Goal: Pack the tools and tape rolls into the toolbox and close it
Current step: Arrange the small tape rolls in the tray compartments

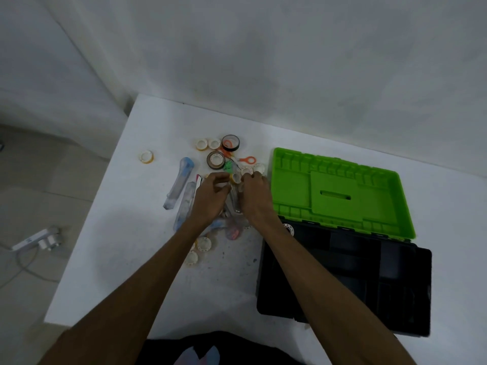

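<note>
Both hands, our left hand [210,192] and right hand [254,193], curl over the pile of tape rolls [230,143] and tools on the white table [137,259]; we cannot tell what the fingers pinch. At right, the black toolbox [369,280] stands open, its green lid [340,191] laid back.

left hand [210,192], right hand [254,193], fingers curled, close together

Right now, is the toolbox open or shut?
Open. The toolbox has its green lid swung back flat on the table, inside facing up, exposing the black base.
</note>
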